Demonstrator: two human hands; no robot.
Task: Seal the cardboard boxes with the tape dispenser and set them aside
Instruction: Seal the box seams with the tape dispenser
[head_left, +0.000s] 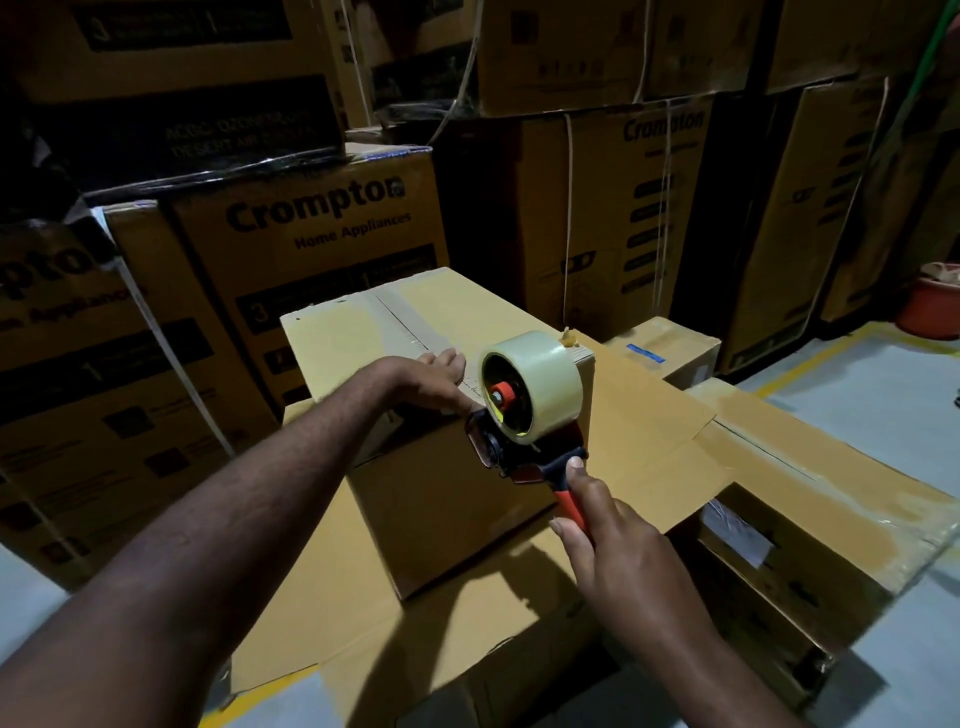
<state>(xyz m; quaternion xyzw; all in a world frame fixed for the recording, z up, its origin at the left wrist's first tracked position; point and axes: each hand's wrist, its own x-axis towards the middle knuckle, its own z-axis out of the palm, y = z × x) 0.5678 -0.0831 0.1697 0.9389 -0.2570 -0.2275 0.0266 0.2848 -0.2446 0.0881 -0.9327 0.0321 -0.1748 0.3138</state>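
A plain brown cardboard box (436, 332) stands in the middle with a strip of clear tape along its top seam. My left hand (431, 382) lies flat on the box top near its front edge, fingers straight, pressing the tape down. My right hand (608, 540) grips the red handle of the tape dispenser (524, 415), whose clear tape roll stands upright. The dispenser's black head sits at the box's near top edge, right beside my left fingers.
The box rests on a flattened sheet of cardboard (467, 613). A taped long box (810, 499) lies at the right and a small box (670, 348) behind it. Stacked printed cartons (311, 228) wall off the back and left. A red tub (930, 312) stands far right.
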